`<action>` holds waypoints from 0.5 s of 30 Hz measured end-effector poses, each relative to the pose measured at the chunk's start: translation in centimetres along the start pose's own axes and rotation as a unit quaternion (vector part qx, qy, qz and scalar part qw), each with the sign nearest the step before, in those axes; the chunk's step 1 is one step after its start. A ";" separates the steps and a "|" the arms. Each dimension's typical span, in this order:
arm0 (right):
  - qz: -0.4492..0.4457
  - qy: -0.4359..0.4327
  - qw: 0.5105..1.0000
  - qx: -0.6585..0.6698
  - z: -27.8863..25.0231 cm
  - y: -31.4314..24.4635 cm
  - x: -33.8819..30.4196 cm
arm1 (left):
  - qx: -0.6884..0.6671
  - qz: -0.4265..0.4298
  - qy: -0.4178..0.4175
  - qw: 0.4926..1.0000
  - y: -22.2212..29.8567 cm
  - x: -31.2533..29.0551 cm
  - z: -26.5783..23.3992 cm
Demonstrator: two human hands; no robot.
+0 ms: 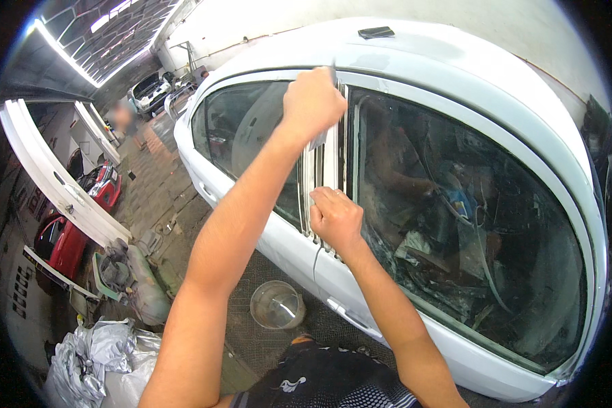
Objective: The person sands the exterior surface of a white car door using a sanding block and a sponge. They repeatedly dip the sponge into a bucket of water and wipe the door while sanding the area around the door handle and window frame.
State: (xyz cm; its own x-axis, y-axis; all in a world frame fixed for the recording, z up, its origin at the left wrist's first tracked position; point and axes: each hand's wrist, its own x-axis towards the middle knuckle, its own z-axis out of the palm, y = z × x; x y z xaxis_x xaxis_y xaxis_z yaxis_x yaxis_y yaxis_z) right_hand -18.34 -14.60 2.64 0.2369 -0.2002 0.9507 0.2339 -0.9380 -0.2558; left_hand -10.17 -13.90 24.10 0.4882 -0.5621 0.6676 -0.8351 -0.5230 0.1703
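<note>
My left hand is closed high on the pillar between the two side windows of a pale car. From under its fingers shows a thin grey piece, its kind too hidden to tell. Lower on the same pillar, my right hand rests with curled fingers; whether anything is in them I cannot make out. Bare metal and dark strips run down the pillar. The rear window lies left of my hands, the front window right of them.
A clear bucket stands on the floor below the car. A dark flat pad lies on the roof. Silver sheeting, white panels and a red car are at left. Another person stands far back.
</note>
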 end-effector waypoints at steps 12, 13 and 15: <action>-0.004 -0.011 1.000 -0.021 0.1 -0.1 -0.2 | -0.363 0.039 -0.095 0.926 -9.8 2.7 -1.6; 0.003 -0.021 0.999 -0.027 0.1 -0.3 -0.1 | -0.402 0.031 -0.109 0.909 -10.7 3.1 -1.5; -0.003 -0.015 0.999 -0.033 0.1 -0.1 -0.2 | -0.484 0.008 -0.141 0.864 -11.5 3.1 -0.6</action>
State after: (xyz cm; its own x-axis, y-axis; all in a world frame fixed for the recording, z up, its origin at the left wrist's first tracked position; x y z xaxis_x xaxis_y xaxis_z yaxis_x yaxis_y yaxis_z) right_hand -18.29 -14.47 2.42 0.2643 -0.1866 0.9462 0.1733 -0.9559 -0.2370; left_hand 0.81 -9.18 24.66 0.4027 -0.7699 0.4951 -0.5964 0.1897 0.7799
